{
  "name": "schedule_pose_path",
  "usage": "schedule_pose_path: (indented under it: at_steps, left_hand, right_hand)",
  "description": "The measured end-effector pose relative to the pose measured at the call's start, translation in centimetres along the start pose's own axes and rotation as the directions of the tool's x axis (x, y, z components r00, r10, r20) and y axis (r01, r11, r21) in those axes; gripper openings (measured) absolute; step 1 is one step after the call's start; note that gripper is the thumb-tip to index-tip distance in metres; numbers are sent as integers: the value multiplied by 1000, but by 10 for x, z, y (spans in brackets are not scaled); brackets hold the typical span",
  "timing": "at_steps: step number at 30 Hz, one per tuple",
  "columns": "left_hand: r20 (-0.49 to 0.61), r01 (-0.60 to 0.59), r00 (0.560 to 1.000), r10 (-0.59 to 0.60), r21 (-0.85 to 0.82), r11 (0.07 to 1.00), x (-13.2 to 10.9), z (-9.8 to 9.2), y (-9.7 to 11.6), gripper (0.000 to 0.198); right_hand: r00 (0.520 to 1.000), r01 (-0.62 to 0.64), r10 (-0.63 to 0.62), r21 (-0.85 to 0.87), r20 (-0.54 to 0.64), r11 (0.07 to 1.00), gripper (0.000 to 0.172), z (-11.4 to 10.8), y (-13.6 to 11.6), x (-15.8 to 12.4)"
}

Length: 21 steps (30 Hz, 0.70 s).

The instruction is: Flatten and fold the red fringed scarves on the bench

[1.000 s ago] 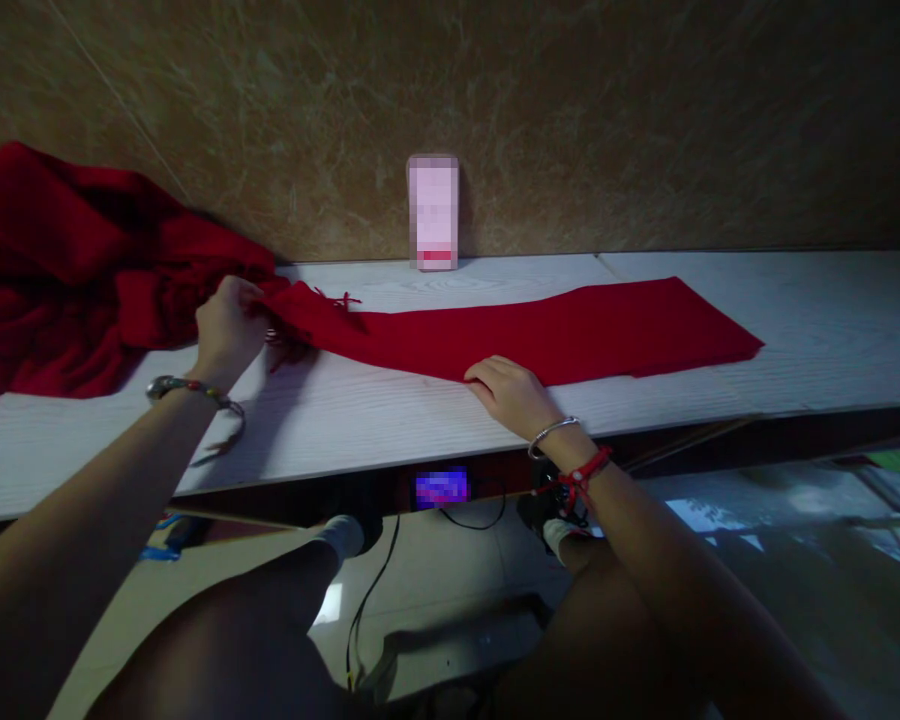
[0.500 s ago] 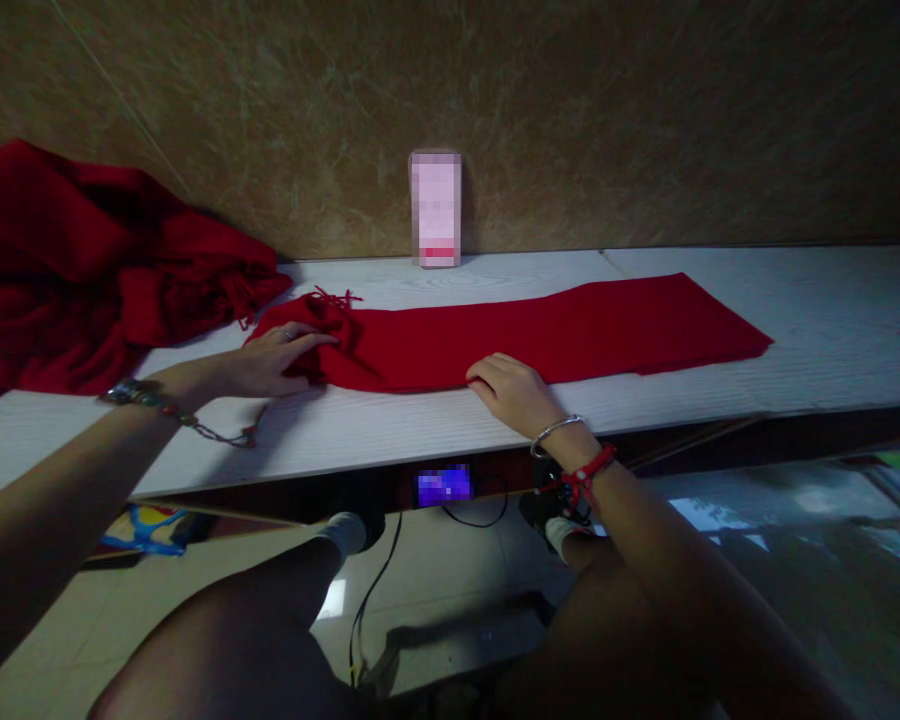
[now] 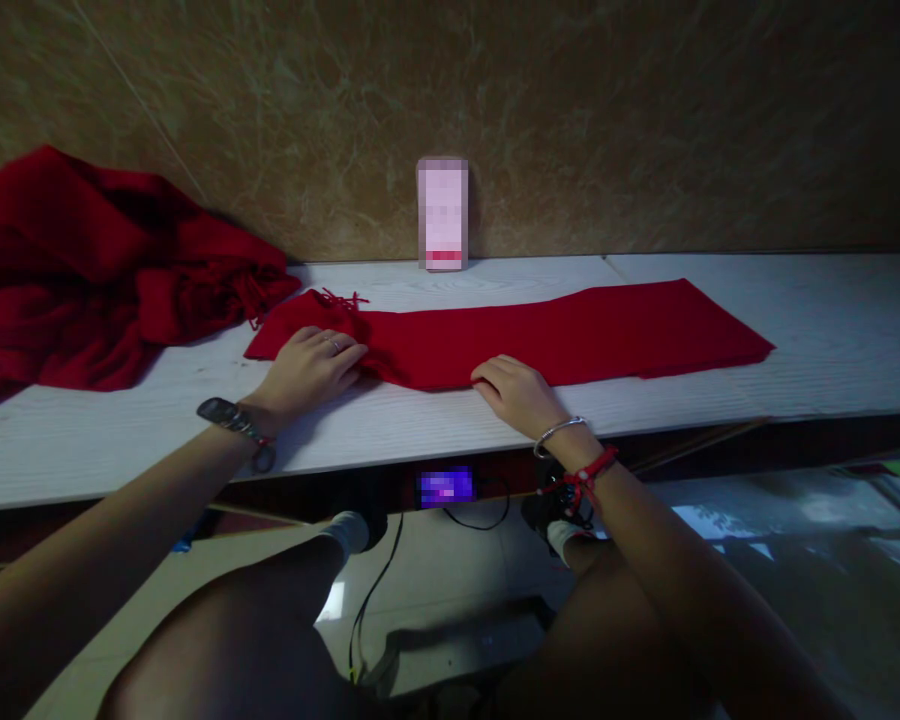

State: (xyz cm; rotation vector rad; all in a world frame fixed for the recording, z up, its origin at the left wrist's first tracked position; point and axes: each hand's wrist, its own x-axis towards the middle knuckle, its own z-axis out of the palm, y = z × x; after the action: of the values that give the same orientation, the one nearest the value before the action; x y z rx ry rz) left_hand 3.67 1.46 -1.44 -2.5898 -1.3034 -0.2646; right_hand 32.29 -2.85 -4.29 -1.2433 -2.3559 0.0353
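A long red scarf [image 3: 562,335], folded into a flat strip, lies lengthwise along the white table. Its left end is rumpled, and a few fringe threads stick out at the far edge there. My left hand [image 3: 316,362] is at this rumpled part, its fingers closed on the near edge of the cloth and the thumb hidden. Further right, my right hand [image 3: 516,388] grips the same near edge with curled fingers. At the far left a second red fringed cloth [image 3: 112,270] lies in a loose heap, touched by neither hand.
A phone [image 3: 442,215] with a lit, blurred screen leans upright against the brown marbled wall behind the white table [image 3: 840,330]. Below the table's front edge a second lit screen [image 3: 445,486] shows, with a dark cable [image 3: 379,590] running across the tiled floor near my feet.
My left hand has moved right and nearer along the scarf, from lying spread on the rumpled end to closing at its near edge. My right hand has stayed at nearly the same place.
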Motion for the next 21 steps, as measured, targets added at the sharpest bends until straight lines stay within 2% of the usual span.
schedule_pose_path:
  at_steps: [4, 10, 14, 17, 21]
  left_hand:
    - [-3, 35, 999, -35, 108, 994, 6, -3, -1, 34]
    - [11, 242, 967, -254, 273, 931, -2, -19, -29, 35]
    - [-43, 388, 919, -392, 276, 879, -4, -29, -45, 37]
    - [-92, 416, 908, -408, 291, 862, 1, -39, -57, 41]
    - [-230, 472, 879, -418, 293, 832, 9, -56, -70, 47]
  right_hand:
    - [1000, 5, -5, 7, -6, 1000, 17, 0, 0, 0]
    - [1000, -6, 6, 5, 13, 1000, 18, 0, 0, 0]
    - [1000, -3, 3, 12, 25, 1000, 16, -1, -1, 1]
    - [1000, -2, 1, 16, 31, 1000, 16, -1, -2, 2]
    - [1000, 19, -19, 10, 17, 1000, 17, 0, -1, 2]
